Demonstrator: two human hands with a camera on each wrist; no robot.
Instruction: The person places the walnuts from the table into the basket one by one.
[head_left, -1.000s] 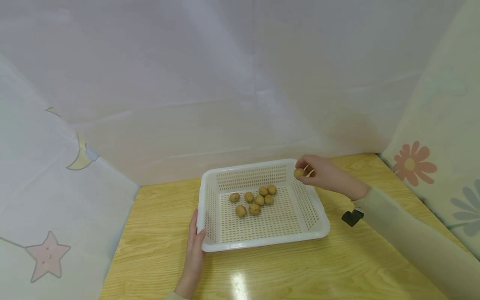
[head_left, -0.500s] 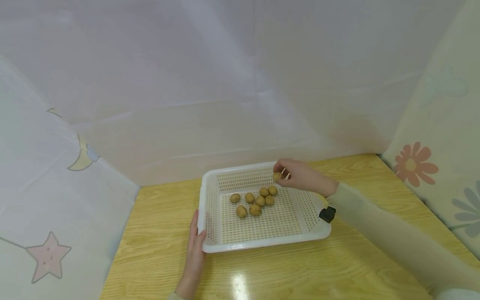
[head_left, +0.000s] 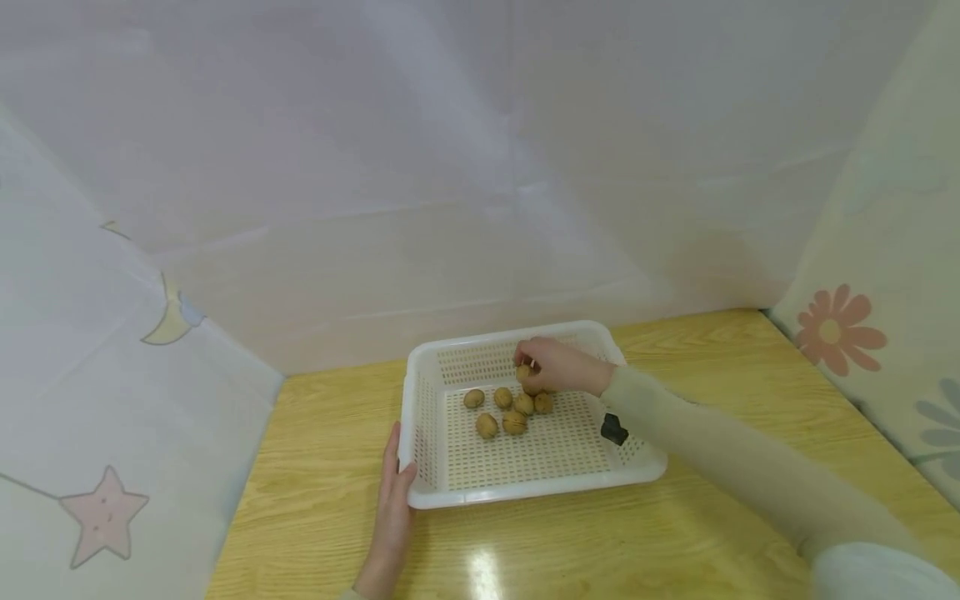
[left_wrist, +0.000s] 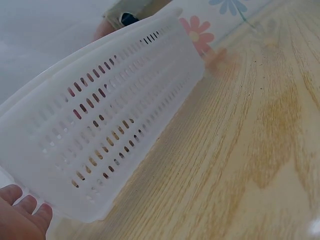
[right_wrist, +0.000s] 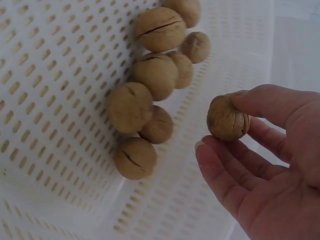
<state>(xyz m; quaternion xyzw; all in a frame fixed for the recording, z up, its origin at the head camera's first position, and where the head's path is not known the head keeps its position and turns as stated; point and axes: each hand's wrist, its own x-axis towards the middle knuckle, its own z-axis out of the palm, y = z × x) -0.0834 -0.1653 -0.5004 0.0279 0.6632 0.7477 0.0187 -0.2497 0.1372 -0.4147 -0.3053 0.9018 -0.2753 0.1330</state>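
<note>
A white plastic basket (head_left: 540,492) with slotted walls rests on the wooden table. Several walnuts (head_left: 514,422) are grouped on its floor, mostly toward the back and middle. My left hand (head_left: 392,517) holds the basket's near left corner, thumb at the rim and fingers along the outer wall; in the left wrist view its fingertips (left_wrist: 28,204) meet the wall. Over the basket's back part, my right hand (head_left: 561,367) pinches one walnut (right_wrist: 228,118) between thumb and fingers, above the others. The right hand partly hides the walnuts beneath it in the head view.
Behind the table hangs a pale cloth backdrop (head_left: 420,250). More cloth, printed with a star and a moon on the left and flowers on the right, flanks the table (head_left: 315,467). A small black device (head_left: 614,429) hangs at my right wrist.
My right hand has carried the walnut leftward and down, from over the basket's right back corner to above the grouped walnuts. My left hand has stayed on the basket.
</note>
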